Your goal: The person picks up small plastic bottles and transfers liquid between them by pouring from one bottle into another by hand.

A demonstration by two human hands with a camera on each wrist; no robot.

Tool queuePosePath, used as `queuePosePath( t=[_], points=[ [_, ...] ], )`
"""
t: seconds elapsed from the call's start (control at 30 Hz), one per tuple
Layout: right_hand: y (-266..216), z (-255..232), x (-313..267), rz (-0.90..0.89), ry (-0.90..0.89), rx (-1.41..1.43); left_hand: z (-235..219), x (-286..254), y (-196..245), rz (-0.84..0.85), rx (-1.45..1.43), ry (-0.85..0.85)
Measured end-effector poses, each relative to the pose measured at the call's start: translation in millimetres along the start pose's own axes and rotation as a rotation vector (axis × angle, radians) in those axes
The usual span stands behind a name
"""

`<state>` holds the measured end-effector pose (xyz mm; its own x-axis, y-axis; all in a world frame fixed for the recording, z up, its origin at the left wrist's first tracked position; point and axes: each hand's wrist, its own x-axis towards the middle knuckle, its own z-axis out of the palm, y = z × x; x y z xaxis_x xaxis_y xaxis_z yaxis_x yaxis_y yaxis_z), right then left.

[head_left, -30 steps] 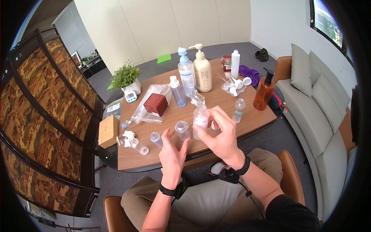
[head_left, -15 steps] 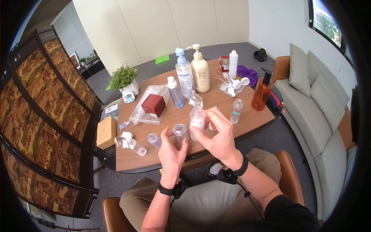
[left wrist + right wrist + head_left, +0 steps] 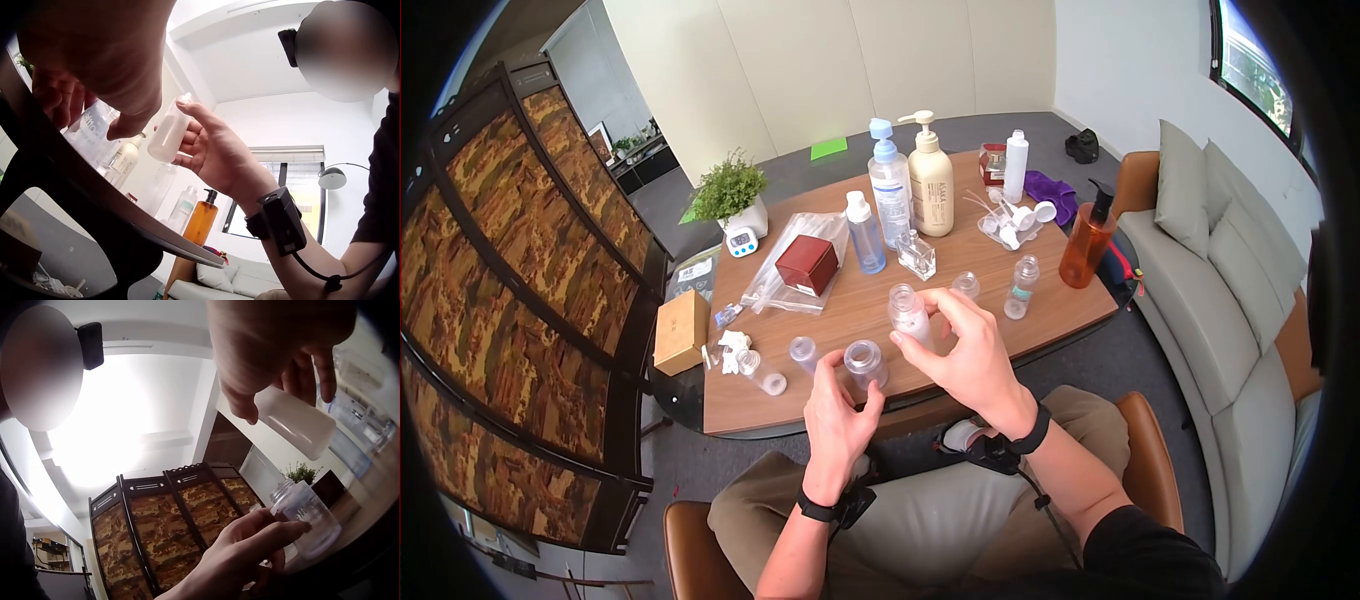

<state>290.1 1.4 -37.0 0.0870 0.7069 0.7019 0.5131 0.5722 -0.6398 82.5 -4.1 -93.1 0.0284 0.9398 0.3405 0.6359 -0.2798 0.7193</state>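
My left hand [image 3: 838,420] grips a wide clear bottle [image 3: 866,352] with an open neck, low at the table's near edge. In the right wrist view, this bottle [image 3: 315,528] has print on its side, and the fingers [image 3: 275,536] lie across it. With thumb and fingers, my right hand [image 3: 972,350] holds a frosted whitish bottle [image 3: 907,308] above the table. It has no cap and leans, as the left wrist view of the frosted bottle [image 3: 167,134] shows. A small clear bottle [image 3: 802,350] stands left of my left hand. Just beyond my right hand is another clear bottle [image 3: 966,284].
Farther back stand a blue-capped pump bottle [image 3: 890,190], a cream pump bottle [image 3: 932,190] and a bluish bottle [image 3: 866,238]. A dark red box [image 3: 808,262] lies on a plastic bag. An amber pump bottle [image 3: 1082,250] stands at right, a cardboard box [image 3: 682,335] at left.
My left hand and the wide clear bottle have come nearer to me. The right hand has brought the frosted bottle left and lower, uncovering the clear bottle behind it.
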Motion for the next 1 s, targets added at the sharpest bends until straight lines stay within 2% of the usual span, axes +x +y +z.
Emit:
queuePosePath(
  t=[0.13,0.27,0.33,0.37,0.53,0.57,0.63,0.77,0.83,0.87,0.93,1.0],
  points=[
    [-3.8,-6.3,1.7,0.1,-0.127,0.009,3.8,-0.8,-0.1,0.041,-0.01,0.034],
    [-8.0,-21.3,6.0,0.103,-0.223,-0.004,4.6,-1.6,1.8,0.002,-0.002,0.027],
    [-13.1,-28.5,10.5,0.129,-0.298,-0.01,14.5,0.1,-12.3,0.117,-0.03,0.133],
    [-10.8,-30.1,10.9,0.118,-0.322,-0.012,15.0,-0.6,-12.0,0.099,-0.037,0.151],
    [-7.5,-33.5,6.0,0.129,-0.459,-0.125,15.0,0.9,-11.5,0.153,-0.045,0.148],
    [-7.8,-32.2,6.2,0.124,-0.466,-0.125,13.2,0.8,-9.9,0.148,-0.046,0.155],
    [-8.5,-29.4,6.3,0.103,-0.494,-0.119,5.4,0.3,-2.2,0.044,-0.031,0.004],
    [-10.9,-21.5,3.3,0.064,-0.472,-0.144,9.0,0.1,-7.4,0.059,-0.047,0.02],
    [-12.6,-18.2,1.8,-0.029,-0.42,-0.239,14.4,2.0,-12.2,0.162,-0.051,0.154],
    [-13.6,-17.2,1.3,-0.035,-0.428,-0.238,14.8,0.3,-13.3,0.156,-0.052,0.161],
    [-15.5,-16.5,0.4,-0.049,-0.393,-0.295,6.4,0.0,-4.4,0.079,-0.058,0.029],
    [-16.6,-15.7,0.1,-0.06,-0.389,-0.319,6.1,0.4,-4.4,0.068,-0.06,0.024]
  ],
)
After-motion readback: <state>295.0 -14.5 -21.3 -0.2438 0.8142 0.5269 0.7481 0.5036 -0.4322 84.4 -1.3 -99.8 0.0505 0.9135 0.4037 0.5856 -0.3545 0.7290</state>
